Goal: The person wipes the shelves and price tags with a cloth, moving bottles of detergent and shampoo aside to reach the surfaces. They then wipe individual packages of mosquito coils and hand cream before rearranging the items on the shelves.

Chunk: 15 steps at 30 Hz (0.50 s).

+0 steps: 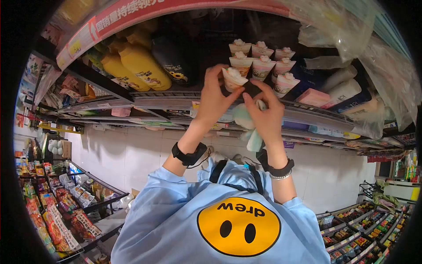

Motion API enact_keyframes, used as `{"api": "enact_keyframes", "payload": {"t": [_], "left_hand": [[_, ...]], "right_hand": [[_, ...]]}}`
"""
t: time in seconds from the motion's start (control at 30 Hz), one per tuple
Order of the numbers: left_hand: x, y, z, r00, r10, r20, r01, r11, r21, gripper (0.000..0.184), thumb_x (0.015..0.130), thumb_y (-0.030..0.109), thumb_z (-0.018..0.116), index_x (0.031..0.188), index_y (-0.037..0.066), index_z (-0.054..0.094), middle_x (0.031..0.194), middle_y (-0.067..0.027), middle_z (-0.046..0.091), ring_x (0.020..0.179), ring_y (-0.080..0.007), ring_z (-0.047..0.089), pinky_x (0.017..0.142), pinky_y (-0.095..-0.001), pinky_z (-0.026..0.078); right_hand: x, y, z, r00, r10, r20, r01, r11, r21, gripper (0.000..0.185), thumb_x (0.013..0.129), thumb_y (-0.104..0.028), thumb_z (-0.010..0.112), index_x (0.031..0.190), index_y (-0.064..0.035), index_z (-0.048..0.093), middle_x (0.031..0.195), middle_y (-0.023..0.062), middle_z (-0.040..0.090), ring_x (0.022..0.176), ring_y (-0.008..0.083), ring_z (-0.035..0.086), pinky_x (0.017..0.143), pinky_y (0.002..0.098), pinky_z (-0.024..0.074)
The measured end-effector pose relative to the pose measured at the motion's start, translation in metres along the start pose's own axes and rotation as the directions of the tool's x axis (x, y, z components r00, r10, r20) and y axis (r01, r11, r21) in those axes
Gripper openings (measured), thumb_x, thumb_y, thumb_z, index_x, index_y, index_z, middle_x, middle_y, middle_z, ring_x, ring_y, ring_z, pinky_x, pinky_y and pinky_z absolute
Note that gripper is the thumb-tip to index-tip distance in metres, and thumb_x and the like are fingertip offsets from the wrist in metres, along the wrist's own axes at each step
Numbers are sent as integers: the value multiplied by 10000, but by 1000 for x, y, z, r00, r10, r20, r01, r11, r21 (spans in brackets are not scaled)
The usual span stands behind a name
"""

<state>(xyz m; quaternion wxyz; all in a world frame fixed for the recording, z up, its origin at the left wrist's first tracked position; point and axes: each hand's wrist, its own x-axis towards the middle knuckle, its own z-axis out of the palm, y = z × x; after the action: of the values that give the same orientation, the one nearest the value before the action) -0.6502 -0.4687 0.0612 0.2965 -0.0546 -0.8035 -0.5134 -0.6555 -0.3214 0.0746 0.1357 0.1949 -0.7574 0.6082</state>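
My left hand [214, 99] is closed around a small white flared tube [234, 79] with a puffy white top, at the shelf's front edge. Several similar tubes [263, 66] stand upright in rows behind it and to its right. My right hand [267, 110] holds a pale green and white cloth [242, 116] bunched below its palm. Its thumb and forefinger reach up close to the tube's lower right side; whether they touch it I cannot tell.
Yellow bottles [140, 66] and a dark bottle [176, 61] stand left on the shelf [176, 97]. At right are a pink box [313, 97], white-and-blue bottles [345, 92] and hanging clear plastic [373, 57]. Packaged goods [57, 211] fill racks low on the left.
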Motion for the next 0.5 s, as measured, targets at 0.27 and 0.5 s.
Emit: {"api": "enact_keyframes", "payload": {"t": [0.27, 0.5], "left_hand": [[-2, 0, 18, 1000, 25, 16, -26, 994, 102, 623, 721, 73, 735, 1214, 14, 358, 1118, -203, 449, 988, -384, 546, 798, -400, 479], [-2, 0, 7, 983, 44, 179, -72, 986, 151, 635, 761, 17, 700, 1274, 8, 325, 1169, -184, 464, 1071, -287, 561, 884, -358, 489]], "right_hand": [[9, 4, 6, 994, 21, -104, -32, 994, -102, 271, 806, -190, 672, 1047, -72, 637, 700, 76, 623, 597, 182, 592, 585, 282, 457], [15, 22, 8, 992, 2, -130, -5, 1000, -26, 215, 847, -155, 626, 1040, -60, 635, 755, 92, 650, 635, 148, 606, 560, 273, 459]]}}
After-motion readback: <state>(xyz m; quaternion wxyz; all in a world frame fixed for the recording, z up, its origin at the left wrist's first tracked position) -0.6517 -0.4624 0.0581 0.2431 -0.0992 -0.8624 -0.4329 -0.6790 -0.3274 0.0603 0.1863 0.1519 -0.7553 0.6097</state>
